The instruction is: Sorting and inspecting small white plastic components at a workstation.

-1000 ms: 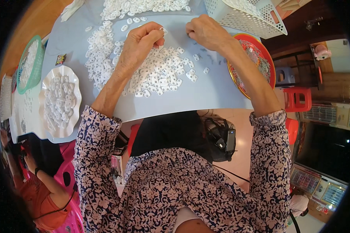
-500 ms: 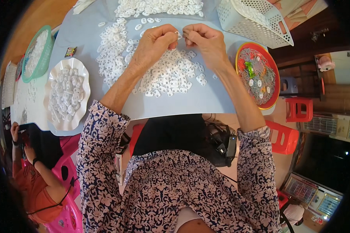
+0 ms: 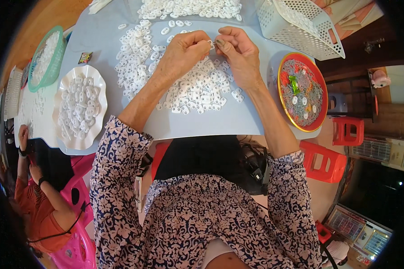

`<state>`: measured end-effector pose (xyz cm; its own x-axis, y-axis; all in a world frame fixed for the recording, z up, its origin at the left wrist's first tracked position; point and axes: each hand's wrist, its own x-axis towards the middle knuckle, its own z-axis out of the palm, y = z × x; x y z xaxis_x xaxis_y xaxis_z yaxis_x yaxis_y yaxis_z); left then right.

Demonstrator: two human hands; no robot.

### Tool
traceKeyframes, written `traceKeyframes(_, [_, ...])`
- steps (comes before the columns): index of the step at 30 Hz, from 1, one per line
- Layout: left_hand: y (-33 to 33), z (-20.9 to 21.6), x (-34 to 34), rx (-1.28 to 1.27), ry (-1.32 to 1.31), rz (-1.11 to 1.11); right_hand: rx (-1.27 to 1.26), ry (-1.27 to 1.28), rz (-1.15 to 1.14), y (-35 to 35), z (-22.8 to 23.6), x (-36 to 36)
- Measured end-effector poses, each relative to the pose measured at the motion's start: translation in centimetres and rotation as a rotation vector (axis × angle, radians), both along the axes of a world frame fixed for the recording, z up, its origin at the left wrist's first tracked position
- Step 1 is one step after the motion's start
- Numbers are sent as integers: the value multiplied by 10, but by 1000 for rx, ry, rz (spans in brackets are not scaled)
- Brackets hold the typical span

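Over the table, my left hand (image 3: 186,51) pinches a small white plastic piece (image 3: 212,44) between thumb and forefinger. My right hand (image 3: 241,54) is close beside it, thumb and fingers drawn together near the piece's edge. Whatever lies between those right fingertips is too small to make out. Below and between both hands spreads a loose heap of white oval pieces with two holes (image 3: 197,89). To its left lies a second heap of like pieces (image 3: 133,58).
A scalloped white dish (image 3: 102,116) of pieces stands left, a green basket (image 3: 60,56) beyond. At right are a red bowl (image 3: 321,119) of small grey parts and a white perforated basket (image 3: 274,31). Another person (image 3: 54,201) sits at the lower left.
My right hand's fingers have loosened and lifted slightly beside the piece. My left hand keeps its pinch. The whole view has shifted a little.
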<state>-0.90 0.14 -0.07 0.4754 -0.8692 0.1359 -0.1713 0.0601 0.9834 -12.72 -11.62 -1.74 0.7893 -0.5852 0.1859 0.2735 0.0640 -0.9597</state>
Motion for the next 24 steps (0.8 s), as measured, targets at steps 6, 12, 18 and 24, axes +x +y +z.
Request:
traceKeyframes(6, [0,0,-1,14,-10,-3,-14,21,7,1,1,-2])
traceKeyframes(12, [-1,-3,-3,9,-76,-29,-83,-29,8,-1,2,-5])
traceKeyframes(18, [0,-4,2,3,-209,-80,-178,0,-15,-3,8,-12])
traceKeyframes(24, [-1,-3,4,-41,-170,-170,-276,29,-17,0,12,-12])
